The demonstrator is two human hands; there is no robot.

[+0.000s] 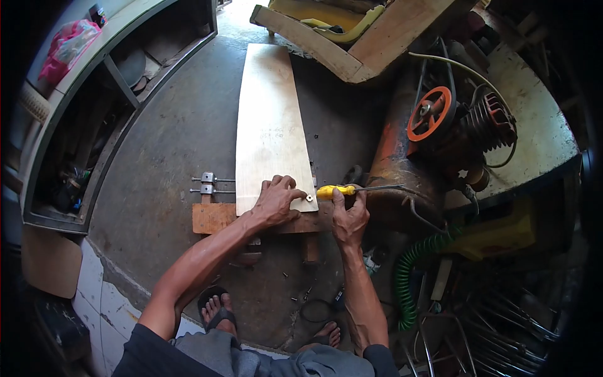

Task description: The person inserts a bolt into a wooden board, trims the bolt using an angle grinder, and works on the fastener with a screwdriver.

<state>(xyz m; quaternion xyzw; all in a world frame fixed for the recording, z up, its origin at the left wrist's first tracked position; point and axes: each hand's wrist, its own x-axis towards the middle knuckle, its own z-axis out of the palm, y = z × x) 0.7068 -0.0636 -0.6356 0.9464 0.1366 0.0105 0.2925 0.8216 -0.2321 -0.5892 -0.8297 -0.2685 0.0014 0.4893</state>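
Note:
A long pale wooden board (269, 113) with faint handwriting lies across a low wooden bench (213, 218). My left hand (276, 202) rests on its near end, fingers apart and partly bent. One fingertip reaches close to a small round metal fitting (309, 198) at the board's right corner; whether they touch is unclear. Just right of that corner, my right hand (350, 218) is closed around a screwdriver (336, 191) by its yellow handle. The screwdriver's metal shaft points right, away from the board.
An air compressor (402, 144) with an orange wheel stands at the right, near a coiled green hose (407, 289). Metal clamp parts (207, 183) stick out left of the board. Upper left runs a shelf unit (119, 81); small pieces lie on the floor.

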